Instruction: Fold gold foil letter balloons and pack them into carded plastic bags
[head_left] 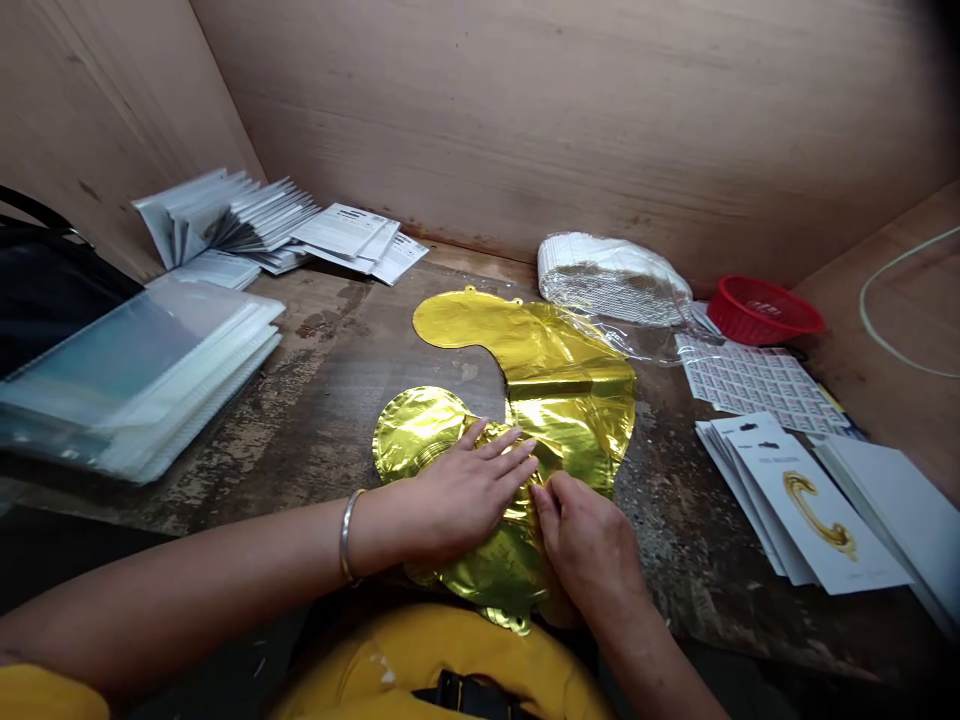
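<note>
A flat gold foil balloon [555, 385], partly folded, lies on the worn wooden table [330, 400] in front of me. My left hand [465, 490] rests flat on its near part, fingers stretched out and pressing the foil down; a metal bangle circles that wrist. My right hand [589, 545] sits just to the right of it, fingertips pinched on a fold of the foil near the left hand's fingers.
Clear plastic sleeves [142, 375] are stacked at left, with printed leaflets [255, 225] behind them. White cards showing a gold letter [810, 510] lie at right, beyond them a sticker sheet [754, 380], a red basket [761, 310] and a bagged white bundle [611, 280]. Wooden walls enclose the table.
</note>
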